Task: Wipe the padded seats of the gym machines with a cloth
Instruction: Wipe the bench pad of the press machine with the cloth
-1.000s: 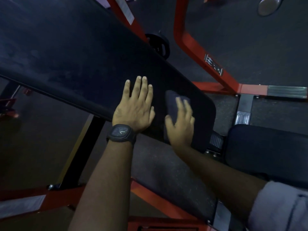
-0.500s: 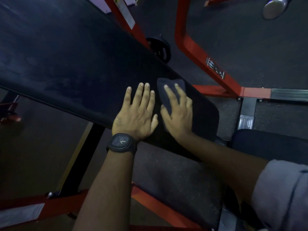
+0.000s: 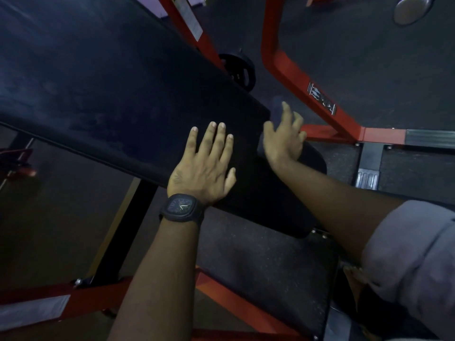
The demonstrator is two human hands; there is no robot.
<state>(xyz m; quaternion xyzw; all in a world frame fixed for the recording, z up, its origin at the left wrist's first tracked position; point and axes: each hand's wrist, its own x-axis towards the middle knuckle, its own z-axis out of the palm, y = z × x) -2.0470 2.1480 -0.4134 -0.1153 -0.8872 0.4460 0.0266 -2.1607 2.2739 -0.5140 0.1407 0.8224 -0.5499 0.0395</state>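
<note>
On matte pad (image 3: 123,94) (rounded): left hand (image 3: 204,166).

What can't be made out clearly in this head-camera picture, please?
Head view:
- cloth: nearly all hidden under the right hand.
- right hand: motion-blurred, so its hold is unclear.
- padded seat: far end cut off by the frame's left edge.
- frame label: too small to read.

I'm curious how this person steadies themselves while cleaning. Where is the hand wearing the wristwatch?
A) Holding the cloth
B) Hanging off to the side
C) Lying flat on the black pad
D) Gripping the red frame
C: the left hand, with the wristwatch on its wrist, lies with straight fingers flat on the black pad.
</note>
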